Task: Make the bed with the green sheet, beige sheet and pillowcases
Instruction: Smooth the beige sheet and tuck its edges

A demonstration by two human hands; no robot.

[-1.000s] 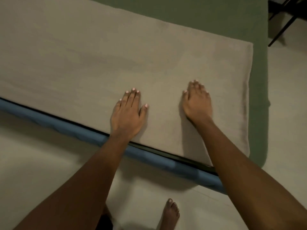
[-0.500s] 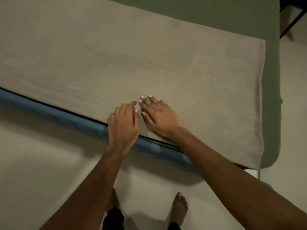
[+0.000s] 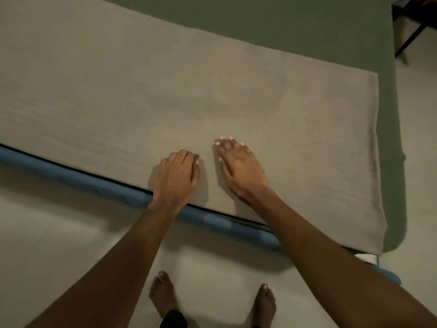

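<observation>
Beige sheet [image 3: 118, 91] lying flat across the bed from 9 to 3 o'clock, covering the green sheet [image 3: 283, 24] showing at 12 to 4 o'clock. Left hand [image 3: 176, 178] resting on its near edge by the blue mattress edge [image 3: 71, 178], fingers curling together, can't tell if pinching fabric. Right hand [image 3: 241, 169] just beside at 3 o'clock, pressing flat, fingers straight and together.

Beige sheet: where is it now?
Head view: the beige sheet lies over the green sheet, along the bed's near side above the blue edge, with the left hand and right hand on it.
</observation>
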